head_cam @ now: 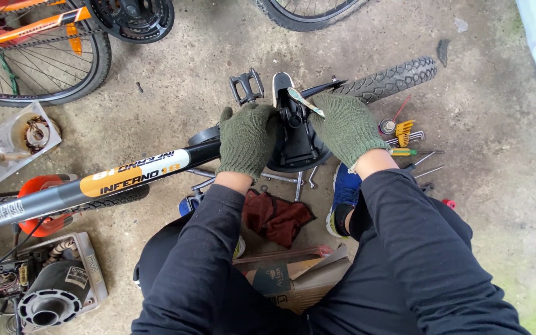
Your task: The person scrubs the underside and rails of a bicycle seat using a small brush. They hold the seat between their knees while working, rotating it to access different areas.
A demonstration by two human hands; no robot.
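Fingers of the gloved left hand wrap the black bike frame while the right hand clasps the crank beside it, so steadying the frame firmly should stop the crank from slipping.

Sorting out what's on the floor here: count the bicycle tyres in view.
4. One on the orange bike's wheel top left, one tyre at the top edge, one knobby tyre past the gloved hands, one under the frame tube. Others may be hidden.

Gloved hands hide the crank hub (fingertips unseen).
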